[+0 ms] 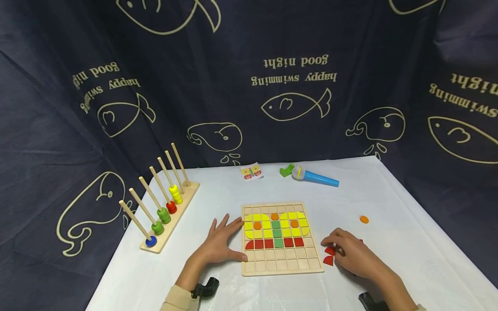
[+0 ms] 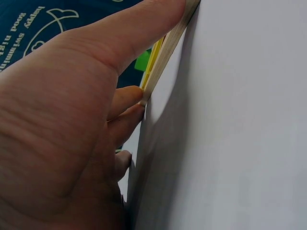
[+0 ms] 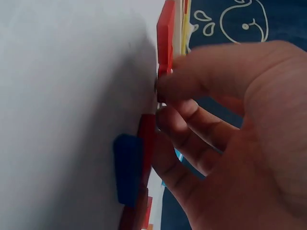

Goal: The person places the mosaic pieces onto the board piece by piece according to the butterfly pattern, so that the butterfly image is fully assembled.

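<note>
A wooden grid board [image 1: 282, 266] lies mid-table, bearing yellow, orange, green and red flat pieces in a butterfly-like pattern. My left hand [image 1: 221, 244] is spread at the board's left edge, thumb and fingertips touching its rim; the left wrist view shows that wooden edge [image 2: 165, 57] from the side. Right of the board, my right hand [image 1: 352, 252] bends over loose red pieces. One red quarter-round piece [image 1: 328, 260] lies just below its fingers. In the right wrist view the thumb [image 3: 180, 86] meets a red piece [image 3: 165, 33]; whether it is pinched is unclear. A blue piece [image 3: 128, 170] lies nearby.
At the left stands a wooden peg rack [image 1: 171, 226] with coloured rings. Toward the back are a butterfly picture card [image 1: 251, 172], a green block [image 1: 286, 170] and a blue toy microphone [image 1: 319, 177]. An orange disc [image 1: 364, 219] lies at the right.
</note>
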### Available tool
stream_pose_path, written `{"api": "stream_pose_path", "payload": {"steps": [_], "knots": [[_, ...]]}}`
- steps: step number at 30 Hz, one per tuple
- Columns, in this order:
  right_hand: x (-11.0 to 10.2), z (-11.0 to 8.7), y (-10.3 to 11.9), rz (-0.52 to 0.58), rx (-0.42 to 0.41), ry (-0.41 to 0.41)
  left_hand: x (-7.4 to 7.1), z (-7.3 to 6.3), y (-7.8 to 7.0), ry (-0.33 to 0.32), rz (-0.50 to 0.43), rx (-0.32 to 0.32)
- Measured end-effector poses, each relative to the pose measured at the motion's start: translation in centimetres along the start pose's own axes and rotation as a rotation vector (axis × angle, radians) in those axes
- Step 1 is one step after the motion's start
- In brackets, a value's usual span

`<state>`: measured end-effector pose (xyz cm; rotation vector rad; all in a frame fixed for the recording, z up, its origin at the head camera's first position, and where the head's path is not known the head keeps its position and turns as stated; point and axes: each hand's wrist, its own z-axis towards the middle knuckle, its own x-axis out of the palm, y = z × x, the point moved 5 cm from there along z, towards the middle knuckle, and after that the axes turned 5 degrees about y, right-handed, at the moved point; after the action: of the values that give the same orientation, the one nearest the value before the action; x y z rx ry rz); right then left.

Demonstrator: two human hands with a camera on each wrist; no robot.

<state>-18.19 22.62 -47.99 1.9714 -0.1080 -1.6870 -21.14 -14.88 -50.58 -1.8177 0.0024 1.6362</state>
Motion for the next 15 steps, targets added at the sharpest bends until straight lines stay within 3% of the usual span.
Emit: {"api": "stream_pose_path", "payload": {"steps": [9,15], "knots": [[-0.01,0.42,0.23,0.022,-0.01,0.01,0.16,0.08,0.21,-0.001,0.006,0.011],[0.0,0.55,0.16,0.032,0.012,0.067,0.02,0.0,0.22,-0.011,0.009,0.02]]}}
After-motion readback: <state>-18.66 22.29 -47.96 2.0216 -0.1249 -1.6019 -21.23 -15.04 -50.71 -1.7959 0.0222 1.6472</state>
